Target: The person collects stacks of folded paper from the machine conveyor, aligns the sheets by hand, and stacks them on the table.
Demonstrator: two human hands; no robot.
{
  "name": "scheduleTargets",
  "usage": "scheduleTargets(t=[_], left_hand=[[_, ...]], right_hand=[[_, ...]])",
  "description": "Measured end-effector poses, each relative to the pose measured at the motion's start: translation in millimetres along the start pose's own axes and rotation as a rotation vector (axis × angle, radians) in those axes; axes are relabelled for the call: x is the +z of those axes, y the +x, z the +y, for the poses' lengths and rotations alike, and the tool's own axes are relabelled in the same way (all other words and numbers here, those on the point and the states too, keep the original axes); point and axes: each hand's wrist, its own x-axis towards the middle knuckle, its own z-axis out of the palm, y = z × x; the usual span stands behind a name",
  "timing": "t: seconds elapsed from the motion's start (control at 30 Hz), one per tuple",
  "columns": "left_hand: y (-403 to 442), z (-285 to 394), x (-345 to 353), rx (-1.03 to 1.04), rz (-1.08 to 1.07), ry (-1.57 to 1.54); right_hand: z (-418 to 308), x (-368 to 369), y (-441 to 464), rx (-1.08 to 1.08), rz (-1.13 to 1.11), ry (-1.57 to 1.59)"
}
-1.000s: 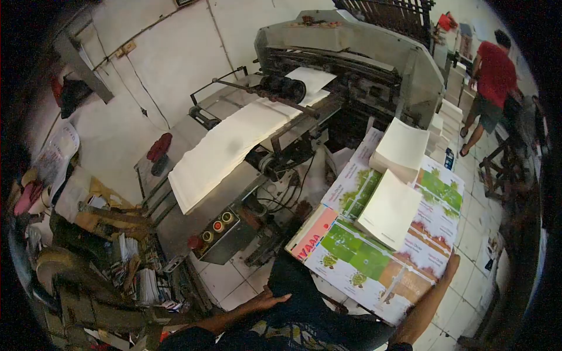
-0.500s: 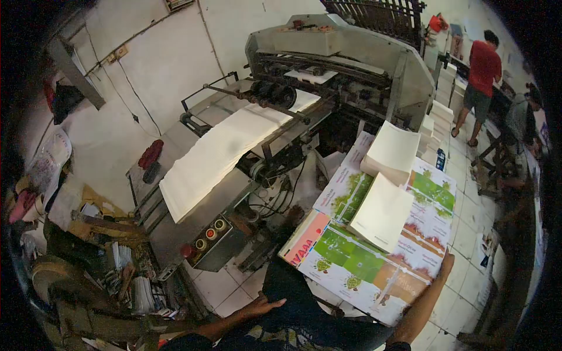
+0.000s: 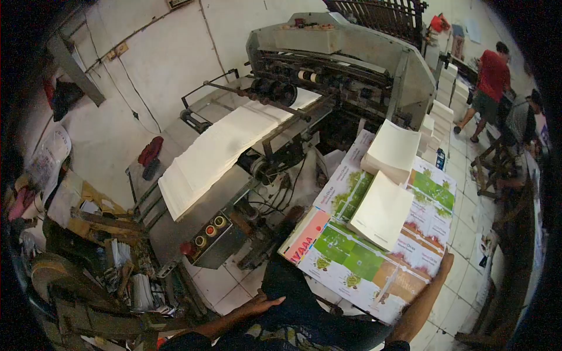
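My left hand rests low by my dark-clothed thigh, its fingers stretched out and nothing in it. At the right edge of a surface covered with colourful printed sheets, my right hand touches the border; its fingers are mostly hidden, so its grip is unclear. On these sheets lie two stacks of cream paper, a nearer stack and a farther, curved stack. Ahead stands a grey printing machine, with a row of overlapping white sheets fanned along its feed table.
A control box with round buttons is fixed below the feed table. Paper scraps and wooden pieces crowd the lower left. More paper stacks stand beside the machine. A person in a red shirt is at the upper right.
The person in red has shifted right and leans further over. Inside the machine, a pale sheet seen near the rollers is gone from that spot. My hands have barely moved.
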Motion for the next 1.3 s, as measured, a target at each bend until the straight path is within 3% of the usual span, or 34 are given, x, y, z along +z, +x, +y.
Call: scheduleTargets(t=[0.03, 0.27, 0.47, 0.63, 0.87, 0.93, 1.03, 1.13, 1.3], left_hand=[[30, -37, -2, 0.026, 0.019, 0.056], [18, -21, -1, 0.11, -0.028, 0.055], [20, -28, 4, 0.019, 0.128, 0.05], [30, -38, 2, 0.164, 0.192, 0.003], [17, -24, -6, -0.024, 0.083, -0.025], [44, -56, -8, -0.011, 0.133, 0.184], [37, -47, 0, 0.12, 0.203, -0.017], [29, -40, -6, 0.01, 0.112, -0.02], [9, -12, -4, 0.011, 0.105, -0.009]], right_hand=[[0, 1, 1, 0.0, 0.001, -0.001], [4, 2, -2, 0.008, -0.001, 0.0], [5, 3, -2, 0.012, 0.005, -0.002], [9, -2, 0, 0.013, 0.021, -0.028], [16, -10, 18, 0.018, 0.054, -0.125], [17, -13, 22, 0.025, 0.077, -0.139], [12, -11, 21, -0.033, 0.035, -0.025], [10, -4, 12, -0.031, 0.053, 0.077], [7, 2, 1, -0.044, 0.084, 0.228]])
